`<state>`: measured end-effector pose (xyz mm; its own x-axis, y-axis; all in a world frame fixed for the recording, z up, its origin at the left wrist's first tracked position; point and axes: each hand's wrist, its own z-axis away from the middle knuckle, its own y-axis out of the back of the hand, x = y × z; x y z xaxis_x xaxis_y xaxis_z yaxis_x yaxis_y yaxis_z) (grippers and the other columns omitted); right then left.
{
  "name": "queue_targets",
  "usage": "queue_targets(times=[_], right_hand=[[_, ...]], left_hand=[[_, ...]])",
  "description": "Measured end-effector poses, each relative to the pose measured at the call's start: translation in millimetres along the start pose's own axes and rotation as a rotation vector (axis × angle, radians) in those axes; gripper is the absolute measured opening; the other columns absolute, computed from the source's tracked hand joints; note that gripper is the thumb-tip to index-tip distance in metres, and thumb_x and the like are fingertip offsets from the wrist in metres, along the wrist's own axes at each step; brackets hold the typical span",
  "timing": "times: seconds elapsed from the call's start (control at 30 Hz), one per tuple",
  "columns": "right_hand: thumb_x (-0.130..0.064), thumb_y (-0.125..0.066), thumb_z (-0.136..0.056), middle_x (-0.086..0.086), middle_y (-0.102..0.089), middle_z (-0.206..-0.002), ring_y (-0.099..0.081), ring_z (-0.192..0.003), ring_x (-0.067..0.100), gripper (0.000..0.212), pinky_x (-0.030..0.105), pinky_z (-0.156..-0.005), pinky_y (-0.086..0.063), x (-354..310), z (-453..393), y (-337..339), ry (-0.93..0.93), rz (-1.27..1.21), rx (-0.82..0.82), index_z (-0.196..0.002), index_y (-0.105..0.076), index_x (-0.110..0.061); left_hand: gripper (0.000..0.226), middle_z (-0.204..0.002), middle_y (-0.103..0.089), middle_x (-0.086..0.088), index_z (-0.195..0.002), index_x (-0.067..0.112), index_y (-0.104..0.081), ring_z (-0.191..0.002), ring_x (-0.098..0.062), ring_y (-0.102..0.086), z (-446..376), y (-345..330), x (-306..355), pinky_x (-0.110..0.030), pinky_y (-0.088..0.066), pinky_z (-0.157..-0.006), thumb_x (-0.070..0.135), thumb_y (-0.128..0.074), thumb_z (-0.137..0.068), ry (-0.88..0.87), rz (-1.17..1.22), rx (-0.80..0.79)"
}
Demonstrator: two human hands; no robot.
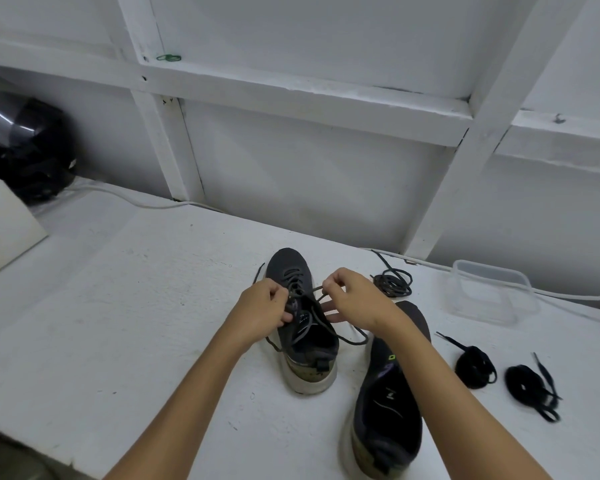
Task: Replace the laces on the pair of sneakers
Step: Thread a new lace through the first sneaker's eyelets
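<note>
Single head-worn wide-angle view. It looked forward and down from above, close over the table, facing the white wall behind it. Edges curved with lens distortion.

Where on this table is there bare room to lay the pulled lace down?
The widest bare patch is left of the laced sneaker, running toward the white board. A smaller strip lies behind that sneaker, up to the wall. The right side is crowded: second sneaker, loose lace coil, two black lace bundles, clear container.
</note>
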<state>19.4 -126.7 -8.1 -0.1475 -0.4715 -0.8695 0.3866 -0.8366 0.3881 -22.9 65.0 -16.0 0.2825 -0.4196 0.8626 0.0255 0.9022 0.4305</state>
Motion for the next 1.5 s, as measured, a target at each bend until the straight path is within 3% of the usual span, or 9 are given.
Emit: queue_targets(times=[0.13, 0.23, 0.4, 0.67, 0.8, 0.87, 1.0, 1.27, 1.5], right_hand=[[-0.043, -0.064, -0.095, -0.009, -0.067, -0.1, -0.074, -0.078, 0.007, 0.02, 0.032, -0.07, -0.062, -1.4, 11.0, 1.9, 0.055, 0.101, 0.092, -0.095, -0.059, -0.023], [-0.058, -0.074, -0.081, -0.022, -0.069, -0.08, -0.064, -0.067, -0.002, 0.033, 0.021, -0.063, -0.048, 0.3, 24.9, 7.3, 0.1, 0.309, 0.103, -0.082, -0.059, -0.028], [-0.041, -0.088, -0.073, -0.012, -0.074, -0.08, -0.069, -0.072, -0.002, 0.035, 0.018, -0.061, -0.048, 3.3, 36.3, 5.4, 0.113, 0.347, 0.029, -0.082, -0.058, -0.027], [-0.02, -0.062, -0.092, -0.018, -0.068, -0.082, -0.066, -0.067, 0.007, 0.018, 0.014, -0.056, -0.046, 0.8, 34.0, -7.7, 0.265, 0.4, 0.096, -0.085, -0.057, -0.036], [-0.005, -0.05, -0.093, -0.005, -0.072, -0.096, -0.062, -0.082, 0.014, 0.038, 0.025, -0.076, -0.049, -7.8, 30.2, -15.8, 0.401, 0.561, 0.03, -0.11, -0.073, -0.03], [-0.005, -0.05, -0.091, 0.001, -0.073, -0.1, -0.062, -0.09, 0.02, 0.04, 0.028, -0.082, -0.049, -12.2, 28.5, -17.0, 0.418, 0.625, 0.027, -0.114, -0.075, -0.027], [-0.02, -0.056, -0.09, -0.007, -0.074, -0.092, -0.06, -0.076, 0.008, 0.033, 0.006, -0.067, -0.04, -14.4, 28.2, -14.8, 0.303, 0.592, 0.063, -0.116, -0.075, -0.029], [-0.02, -0.061, -0.089, 0.0, -0.068, -0.086, -0.058, -0.081, 0.02, 0.026, 0.027, -0.071, -0.048, -25.2, 27.9, -17.2, 0.322, 0.77, 0.059, -0.109, -0.077, -0.025], [-0.015, -0.061, -0.095, -0.002, -0.068, -0.087, -0.06, -0.076, 0.01, 0.016, 0.02, -0.068, -0.044, -15.8, 26.0, -24.8, 0.292, 0.597, 0.073, -0.094, -0.076, -0.019]], left_hand=[[0.003, -0.098, -0.064, 0.013, -0.096, 0.031, -0.056, -0.078, -0.002, -0.068, 11.2, 1.8, -1.6, -0.018, -0.052, -0.073, 0.031, -0.059, -0.098, -0.163, -0.092, 0.108], [0.011, -0.095, -0.062, 0.014, -0.085, 0.032, -0.058, -0.082, 0.001, -0.062, 24.3, -5.1, -6.3, -0.017, -0.049, -0.07, 0.035, -0.066, -0.093, -0.239, -0.168, 0.153], [0.021, -0.102, -0.051, 0.014, -0.08, 0.029, -0.059, -0.086, -0.006, -0.063, 36.1, -18.7, -12.1, -0.028, -0.054, -0.077, 0.036, -0.079, -0.082, -0.18, -0.236, 0.226], [0.014, -0.099, -0.054, 0.006, -0.086, 0.019, -0.06, -0.078, -0.011, -0.065, 31.6, -12.2, -9.8, -0.031, -0.055, -0.072, 0.019, -0.073, -0.086, -0.193, -0.27, 0.319], [0.022, -0.105, -0.05, 0.014, -0.097, 0.025, -0.062, -0.083, -0.008, -0.06, 34.2, -6.1, -14.1, -0.022, -0.047, -0.068, 0.013, -0.075, -0.084, -0.365, -0.409, 0.258], [0.025, -0.11, -0.05, 0.013, -0.106, 0.028, -0.069, -0.088, -0.007, -0.056, 32.8, -5.4, -14.1, -0.022, -0.045, -0.07, 0.014, -0.074, -0.085, -0.415, -0.466, 0.222], [0.022, -0.107, -0.054, 0.011, -0.108, 0.026, -0.075, -0.085, -0.009, -0.058, 29.5, -7.4, -15.4, -0.019, -0.042, -0.069, 0.021, -0.075, -0.087, -0.395, -0.476, 0.267], [0.02, -0.098, -0.06, 0.003, -0.108, 0.018, -0.078, -0.076, -0.017, -0.06, 26.6, -16.0, -11.3, -0.023, -0.039, -0.062, 0.016, -0.071, -0.09, -0.416, -0.536, 0.372], [0.016, -0.097, -0.072, 0.009, -0.103, 0.026, -0.078, -0.086, -0.008, -0.066, 32.4, -3.9, -11.8, -0.021, -0.051, -0.076, 0.018, -0.069, -0.092, -0.377, -0.386, 0.261]])
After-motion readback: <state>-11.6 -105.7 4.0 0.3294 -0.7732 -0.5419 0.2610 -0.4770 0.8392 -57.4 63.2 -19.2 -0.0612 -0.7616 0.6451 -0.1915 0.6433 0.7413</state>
